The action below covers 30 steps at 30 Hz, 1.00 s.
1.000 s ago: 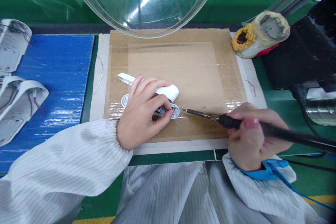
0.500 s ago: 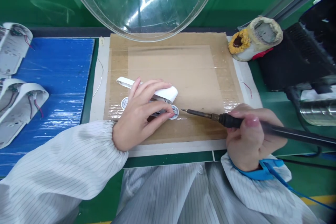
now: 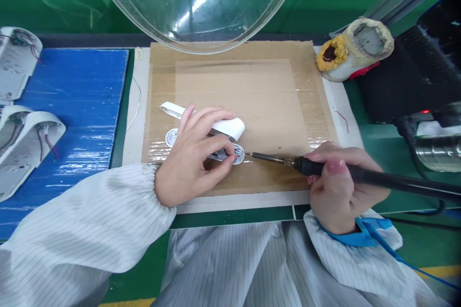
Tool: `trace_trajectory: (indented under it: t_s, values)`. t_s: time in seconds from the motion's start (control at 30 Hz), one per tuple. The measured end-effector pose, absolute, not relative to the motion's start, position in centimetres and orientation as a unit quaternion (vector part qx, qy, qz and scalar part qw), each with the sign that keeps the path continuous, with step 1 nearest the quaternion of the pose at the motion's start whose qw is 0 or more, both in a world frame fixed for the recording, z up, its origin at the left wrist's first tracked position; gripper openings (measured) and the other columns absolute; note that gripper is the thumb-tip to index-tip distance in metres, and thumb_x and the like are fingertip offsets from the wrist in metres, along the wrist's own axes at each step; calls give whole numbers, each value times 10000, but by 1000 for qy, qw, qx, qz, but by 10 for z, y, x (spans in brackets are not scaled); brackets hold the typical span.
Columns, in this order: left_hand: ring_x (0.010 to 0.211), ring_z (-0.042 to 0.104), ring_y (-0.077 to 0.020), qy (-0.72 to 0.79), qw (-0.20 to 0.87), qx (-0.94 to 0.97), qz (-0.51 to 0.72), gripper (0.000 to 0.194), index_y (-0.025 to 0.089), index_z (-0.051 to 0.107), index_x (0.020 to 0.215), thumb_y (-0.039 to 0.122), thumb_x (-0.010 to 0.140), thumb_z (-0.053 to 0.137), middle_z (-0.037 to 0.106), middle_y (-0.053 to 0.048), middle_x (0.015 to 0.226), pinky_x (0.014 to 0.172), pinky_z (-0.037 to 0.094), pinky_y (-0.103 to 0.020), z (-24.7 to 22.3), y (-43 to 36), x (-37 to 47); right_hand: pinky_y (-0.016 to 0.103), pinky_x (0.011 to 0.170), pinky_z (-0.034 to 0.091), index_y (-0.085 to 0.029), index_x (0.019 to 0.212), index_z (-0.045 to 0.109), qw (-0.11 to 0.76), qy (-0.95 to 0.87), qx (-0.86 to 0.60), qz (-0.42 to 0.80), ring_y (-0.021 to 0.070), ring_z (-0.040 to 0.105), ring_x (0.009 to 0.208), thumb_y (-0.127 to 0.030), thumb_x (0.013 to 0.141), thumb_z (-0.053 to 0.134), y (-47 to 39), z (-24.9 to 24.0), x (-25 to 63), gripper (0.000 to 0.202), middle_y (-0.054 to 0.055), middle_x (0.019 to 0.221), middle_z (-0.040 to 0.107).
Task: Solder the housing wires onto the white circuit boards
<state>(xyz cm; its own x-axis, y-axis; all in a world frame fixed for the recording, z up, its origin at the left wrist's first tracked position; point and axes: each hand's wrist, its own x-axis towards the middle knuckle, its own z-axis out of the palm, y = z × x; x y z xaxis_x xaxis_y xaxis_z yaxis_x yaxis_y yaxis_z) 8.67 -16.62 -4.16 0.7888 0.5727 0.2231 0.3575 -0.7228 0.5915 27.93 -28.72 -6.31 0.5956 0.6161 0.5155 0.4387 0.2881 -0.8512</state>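
Note:
My left hand [image 3: 196,158] is closed over a white plastic housing [image 3: 230,128], its upper fingers across the shell. Its thumb and forefinger pinch together at a small round circuit board [image 3: 238,154]; what lies between their tips is too small to make out. Another round disc [image 3: 172,137] shows at the left side of this hand. My right hand [image 3: 336,187] grips a black-handled soldering iron [image 3: 298,164], fingers wrapped round the grip. The iron points left, its fine tip at the right edge of the round board; whether it touches cannot be seen.
Cardboard [image 3: 266,86] covers the work spot beneath a clear round shield [image 3: 201,9]. Several white housings with wires [image 3: 45,139] lie on the blue mat [image 3: 90,86]. A crusted pot [image 3: 370,43] and a black box [image 3: 392,76] stand at right. Wire [image 3: 138,105] lies left.
My right hand has moved the soldering iron slightly left, bringing its tip to the round board's edge. My left hand stays over the housing. A red light now shows at the black box.

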Motion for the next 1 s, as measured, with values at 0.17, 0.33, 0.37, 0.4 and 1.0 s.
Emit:
trace_trajectory:
  t_s: [0.17,0.33,0.37,0.4,1.0]
  values:
    - [1329,465,-192,246,285,906,194,98,232,668,789,194,860,612,555,-37,1371,1229,91,-511,-40,-163,85,308,413,317,-199,755,704,658,-456,-595,68,94,468,452,-296,901,619,-289,-64,279,195,-33,581,582]
    - [1346,438,-209,236,266,916,185,109,230,670,791,183,857,597,540,-45,1386,1214,108,-529,-41,-162,84,311,430,359,-211,791,713,632,-470,-607,107,99,499,473,-281,903,625,-294,-62,281,159,-32,647,627]
    - [1346,438,-209,236,265,917,184,110,231,670,793,186,859,595,540,-45,1387,1214,109,-529,-42,-162,84,310,439,375,-215,798,714,627,-473,-608,113,99,510,481,-273,904,624,-295,-62,281,151,-33,666,642]
    - [1346,437,-210,236,264,917,184,111,230,670,792,189,861,593,542,-45,1386,1214,110,-529,-42,-162,84,310,448,385,-217,803,715,623,-477,-610,117,100,521,489,-266,903,624,-295,-62,281,144,-33,683,654]
    - [1359,431,-213,243,251,922,167,103,236,636,803,202,877,573,547,-31,1384,1220,107,-523,-39,-165,86,262,334,269,-196,708,681,688,-426,-586,43,93,449,401,-274,869,627,-285,-65,282,187,-25,571,585]
